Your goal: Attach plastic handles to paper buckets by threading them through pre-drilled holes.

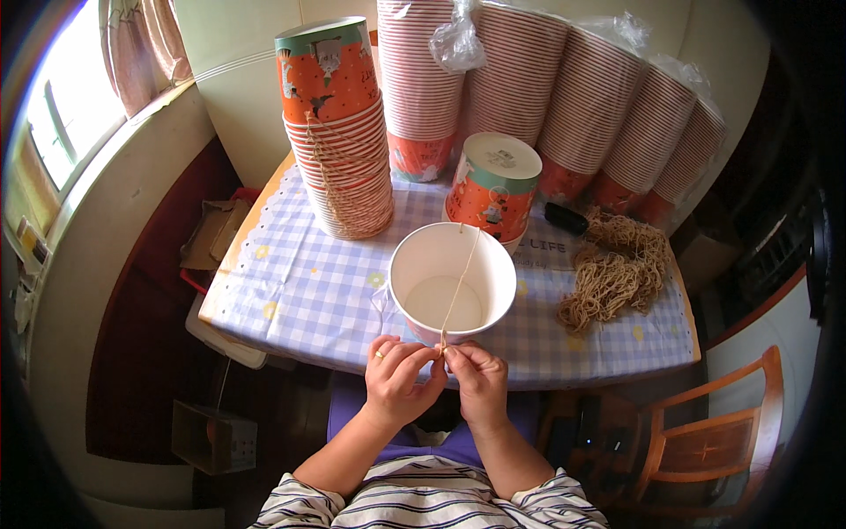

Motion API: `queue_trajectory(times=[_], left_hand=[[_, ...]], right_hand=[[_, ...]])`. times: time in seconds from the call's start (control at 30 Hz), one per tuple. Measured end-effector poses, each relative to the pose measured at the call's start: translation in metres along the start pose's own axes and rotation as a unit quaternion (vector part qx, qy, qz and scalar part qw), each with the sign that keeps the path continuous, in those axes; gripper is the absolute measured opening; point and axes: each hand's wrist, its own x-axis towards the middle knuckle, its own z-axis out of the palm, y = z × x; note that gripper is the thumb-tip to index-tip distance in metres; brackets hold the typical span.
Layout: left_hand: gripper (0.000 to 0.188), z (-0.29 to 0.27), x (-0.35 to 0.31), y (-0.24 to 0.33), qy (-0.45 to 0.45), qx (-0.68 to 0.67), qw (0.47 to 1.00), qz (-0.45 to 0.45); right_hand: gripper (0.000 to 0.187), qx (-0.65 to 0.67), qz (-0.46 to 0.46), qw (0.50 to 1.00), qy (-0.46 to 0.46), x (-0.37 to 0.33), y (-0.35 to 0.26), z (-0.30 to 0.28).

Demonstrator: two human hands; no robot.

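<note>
A white-lined paper bucket (414, 280) stands mouth up at the table's front edge. Thin twine (464, 275) runs across its mouth from the far rim to the near rim. At the near rim my left hand (398, 377) and my right hand (477, 377) meet, fingertips pinched on the twine's end. A small twist or knot seems to lie between them, too small to make out. Just behind stands an orange and green bucket (493, 198), upside down. A tangled bundle of loose twine (621, 273) lies to the right, beside a black object (566, 219).
On the checked tablecloth (291, 264), a tall stack of nested buckets (339, 167) with twine hanging down its side stands at the left. Several plastic-wrapped bucket stacks (511, 75) line the back. A wooden chair (714, 432) is at the right, a cardboard box (214, 436) below left.
</note>
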Motion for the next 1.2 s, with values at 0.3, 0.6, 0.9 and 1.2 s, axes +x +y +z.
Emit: queue_trajectory(times=[0.3, 0.6, 0.9, 1.2], left_hand=[[0.021, -0.003, 0.002, 0.002, -0.011, 0.017, 1.000, 0.004], [0.010, -0.004, -0.015, -0.002, -0.058, -0.226, 0.941, -0.245], [0.002, 0.000, -0.029, -0.008, -0.045, -0.396, 0.845, -0.358], [0.005, 0.000, -0.028, -0.010, -0.041, -0.452, 0.788, -0.416]], right_hand=[[0.015, -0.056, -0.031, 0.998, -0.005, -0.001, 0.006, -0.002], [0.018, 0.100, 0.092, 0.990, -0.037, 0.003, 0.004, 0.003], [0.015, 0.197, 0.140, 0.969, -0.042, 0.006, 0.010, -0.002], [0.012, 0.128, 0.056, 0.988, -0.065, 0.006, 0.010, -0.005]])
